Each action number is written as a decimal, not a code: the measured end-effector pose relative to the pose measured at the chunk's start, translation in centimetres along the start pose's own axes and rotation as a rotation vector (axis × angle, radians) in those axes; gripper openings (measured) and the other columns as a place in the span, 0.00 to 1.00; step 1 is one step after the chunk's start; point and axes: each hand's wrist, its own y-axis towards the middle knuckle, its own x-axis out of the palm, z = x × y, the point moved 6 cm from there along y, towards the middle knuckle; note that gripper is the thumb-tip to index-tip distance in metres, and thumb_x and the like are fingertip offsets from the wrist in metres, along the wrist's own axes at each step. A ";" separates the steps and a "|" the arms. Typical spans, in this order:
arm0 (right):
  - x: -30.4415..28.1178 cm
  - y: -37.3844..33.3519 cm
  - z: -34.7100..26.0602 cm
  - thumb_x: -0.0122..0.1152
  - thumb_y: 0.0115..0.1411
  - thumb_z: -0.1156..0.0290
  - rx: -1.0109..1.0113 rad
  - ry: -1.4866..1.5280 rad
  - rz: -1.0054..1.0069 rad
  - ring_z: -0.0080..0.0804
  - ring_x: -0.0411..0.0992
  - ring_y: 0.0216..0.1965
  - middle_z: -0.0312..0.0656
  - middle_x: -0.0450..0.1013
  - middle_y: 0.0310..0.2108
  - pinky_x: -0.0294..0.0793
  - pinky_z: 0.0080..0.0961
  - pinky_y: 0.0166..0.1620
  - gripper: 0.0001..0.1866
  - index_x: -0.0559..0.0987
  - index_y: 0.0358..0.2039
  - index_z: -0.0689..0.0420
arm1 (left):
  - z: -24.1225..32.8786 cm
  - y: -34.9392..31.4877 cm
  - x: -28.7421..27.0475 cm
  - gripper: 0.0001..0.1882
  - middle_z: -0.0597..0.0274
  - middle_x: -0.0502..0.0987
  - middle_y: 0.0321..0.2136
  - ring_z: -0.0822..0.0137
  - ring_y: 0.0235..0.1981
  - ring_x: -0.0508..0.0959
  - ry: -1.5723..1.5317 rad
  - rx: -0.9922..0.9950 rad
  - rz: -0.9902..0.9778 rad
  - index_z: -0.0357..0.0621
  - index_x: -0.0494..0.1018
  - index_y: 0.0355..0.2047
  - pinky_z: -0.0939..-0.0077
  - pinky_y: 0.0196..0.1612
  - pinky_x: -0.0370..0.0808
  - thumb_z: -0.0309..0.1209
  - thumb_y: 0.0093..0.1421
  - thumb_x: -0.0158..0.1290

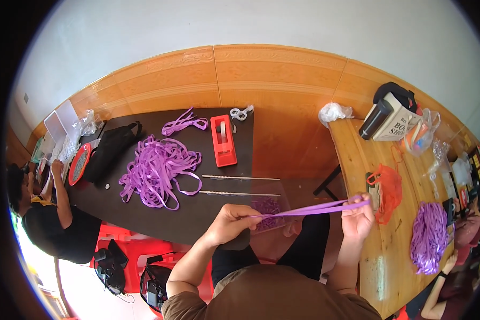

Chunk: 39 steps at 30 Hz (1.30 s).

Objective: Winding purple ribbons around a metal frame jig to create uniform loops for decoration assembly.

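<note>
A purple flat strap (316,208) is stretched between my two hands over the gap between the tables. My left hand (232,223) pinches one end, near the front corner of the dark table. At the strap's looped right end, the fingers of my right hand (358,217) are curled around it, beside the wooden table. A tangled heap of purple straps (157,166) lies on the dark table, with a smaller bundle of straps (184,124) behind it. Two thin metal rods (240,177) stick out past that table's right edge.
A red tape dispenser (223,141) and scissors (240,113) lie at the back of the dark table (117,216). The wooden table (378,234) holds a red bag (386,192), a black bottle (375,121) and a purple strap bundle (429,237). Other people work at both sides.
</note>
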 end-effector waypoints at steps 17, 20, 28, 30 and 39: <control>7.4 -2.5 10.1 0.57 0.45 0.87 0.160 -1.228 -0.675 0.36 0.75 0.35 0.47 0.74 0.34 0.72 0.23 0.38 0.20 0.73 0.43 0.63 | 1.0 2.3 4.3 0.08 0.60 0.77 0.22 0.74 0.26 0.76 0.284 0.059 0.180 0.34 0.75 0.33 0.81 0.29 0.72 0.22 0.50 0.58; 6.6 -2.0 9.2 0.56 0.45 0.89 -0.033 -1.342 -0.697 0.31 0.72 0.26 0.43 0.72 0.28 0.70 0.21 0.29 0.14 0.77 0.35 0.63 | -0.5 1.8 4.1 0.11 0.61 0.77 0.24 0.78 0.24 0.74 0.037 -0.021 0.140 0.34 0.75 0.35 0.82 0.26 0.71 0.24 0.51 0.59; 7.7 -0.8 8.0 0.64 0.43 0.80 -0.612 -1.716 -0.762 0.28 0.69 0.21 0.37 0.72 0.28 0.67 0.24 0.23 0.13 0.79 0.32 0.54 | -4.9 1.3 6.5 0.08 0.62 0.77 0.24 0.76 0.24 0.74 -0.590 -0.213 0.266 0.32 0.76 0.37 0.84 0.28 0.72 0.23 0.57 0.53; 6.7 -0.5 8.1 0.64 0.44 0.77 -0.694 -1.794 -0.751 0.28 0.70 0.24 0.37 0.71 0.33 0.67 0.25 0.25 0.12 0.79 0.32 0.52 | -6.3 1.5 7.9 0.05 0.60 0.77 0.22 0.72 0.22 0.76 -0.639 -0.217 0.359 0.34 0.76 0.32 0.82 0.27 0.74 0.24 0.56 0.55; 2.2 4.7 13.1 0.62 0.45 0.77 -0.649 -1.852 -0.726 0.32 0.70 0.33 0.39 0.70 0.39 0.67 0.29 0.34 0.16 0.80 0.37 0.48 | -12.6 6.4 7.7 0.05 0.61 0.77 0.22 0.73 0.21 0.75 -0.795 -0.087 0.578 0.38 0.74 0.31 0.83 0.26 0.74 0.27 0.56 0.56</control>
